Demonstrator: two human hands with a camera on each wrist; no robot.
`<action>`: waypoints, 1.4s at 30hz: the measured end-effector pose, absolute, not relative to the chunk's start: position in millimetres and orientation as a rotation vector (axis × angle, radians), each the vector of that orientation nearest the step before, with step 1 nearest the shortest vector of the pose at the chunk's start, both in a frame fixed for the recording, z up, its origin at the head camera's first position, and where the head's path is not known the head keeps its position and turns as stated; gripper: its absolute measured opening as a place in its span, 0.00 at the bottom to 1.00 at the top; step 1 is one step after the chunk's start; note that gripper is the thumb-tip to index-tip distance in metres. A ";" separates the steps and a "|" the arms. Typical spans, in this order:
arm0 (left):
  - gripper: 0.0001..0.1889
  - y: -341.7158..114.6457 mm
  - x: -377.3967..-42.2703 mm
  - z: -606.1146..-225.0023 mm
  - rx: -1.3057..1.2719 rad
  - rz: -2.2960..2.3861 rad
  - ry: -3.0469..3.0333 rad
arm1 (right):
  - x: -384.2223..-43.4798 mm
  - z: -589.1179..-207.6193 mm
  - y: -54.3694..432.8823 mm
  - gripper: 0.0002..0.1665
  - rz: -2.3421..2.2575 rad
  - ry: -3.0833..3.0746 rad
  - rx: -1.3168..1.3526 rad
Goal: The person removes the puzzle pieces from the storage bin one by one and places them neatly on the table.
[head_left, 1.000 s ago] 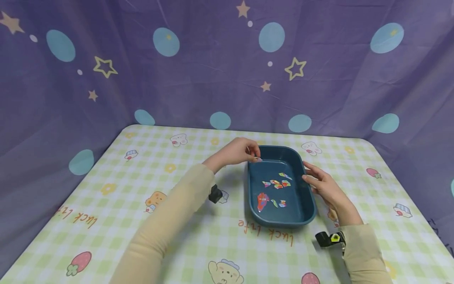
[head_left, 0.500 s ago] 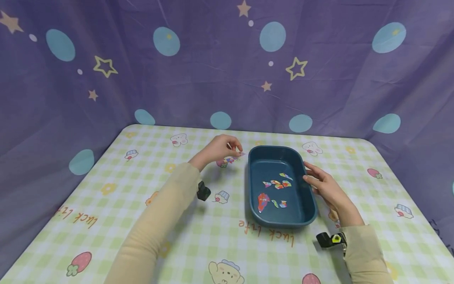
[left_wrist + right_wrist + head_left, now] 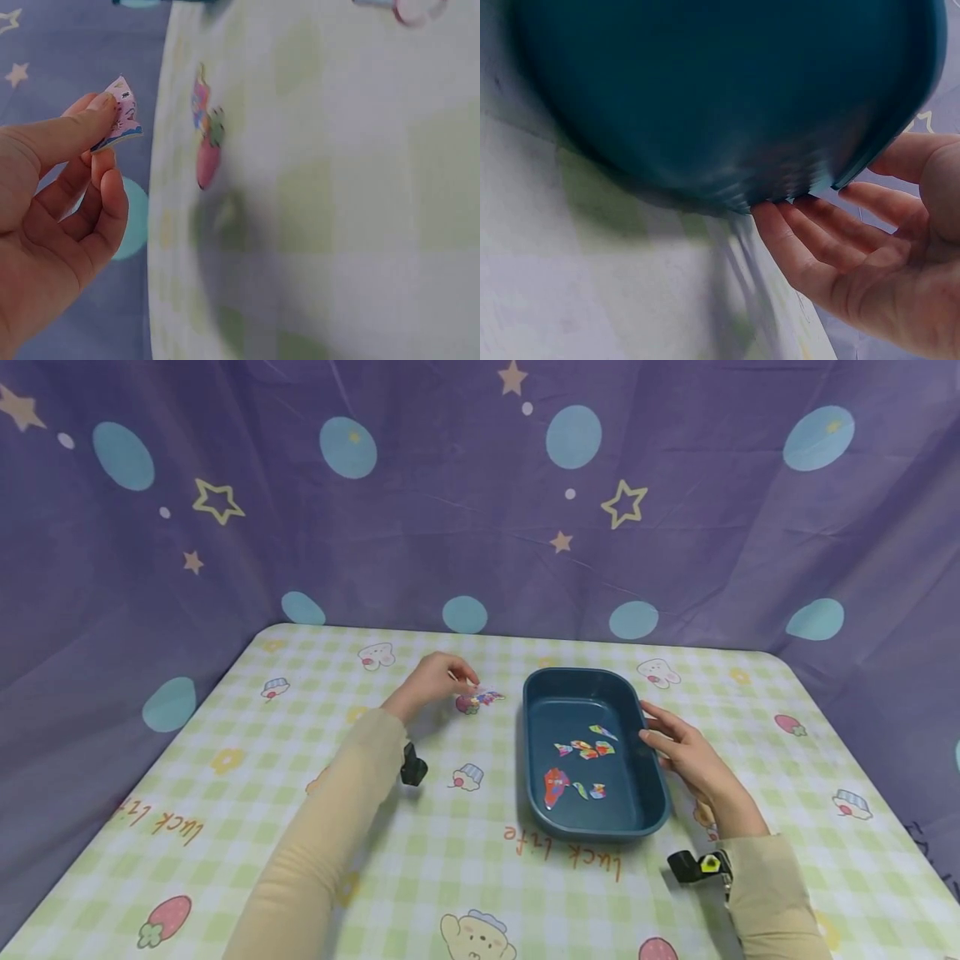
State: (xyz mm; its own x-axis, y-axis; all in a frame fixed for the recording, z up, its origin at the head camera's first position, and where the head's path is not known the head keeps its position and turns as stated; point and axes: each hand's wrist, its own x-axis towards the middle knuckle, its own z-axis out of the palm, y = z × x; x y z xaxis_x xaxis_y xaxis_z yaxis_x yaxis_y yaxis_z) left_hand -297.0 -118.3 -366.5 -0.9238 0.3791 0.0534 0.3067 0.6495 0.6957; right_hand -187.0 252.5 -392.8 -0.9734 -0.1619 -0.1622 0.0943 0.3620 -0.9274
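Pink printed scrap, 1 pc., pinched by L hand, thumb & finger, over checked cloth; slack pinch cd drop it. Loose scraps, on cloth nr same hand; stray brush may scatter them. Teal tray, inner scraps flat; R hand grips R side, tug might shift contents.

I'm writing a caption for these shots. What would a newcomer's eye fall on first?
Probably the dark teal tray, right of center on the checkered cloth, with bright scraps inside and the right hand holding its right side. Next, the left hand, pinching a pink scrap to the tray's left, near colorful scraps on the cloth. The purple curtain with stars and blue spots fills the background.
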 end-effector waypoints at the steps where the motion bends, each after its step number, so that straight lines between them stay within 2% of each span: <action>1: 0.06 -119.8 -297.2 -367.8 0.566 1.133 2.763 | -187.1 -392.7 252.5 0.39 -1.656 2.397 -0.060; 22: 0.07 -133.2 -305.1 -390.4 0.369 0.982 2.795 | -186.1 -390.7 251.2 0.38 -1.642 2.388 -0.042; 42: 0.06 -126.8 -309.2 -393.6 0.415 0.799 2.883 | -187.4 -391.3 252.4 0.38 -1.669 2.376 -0.061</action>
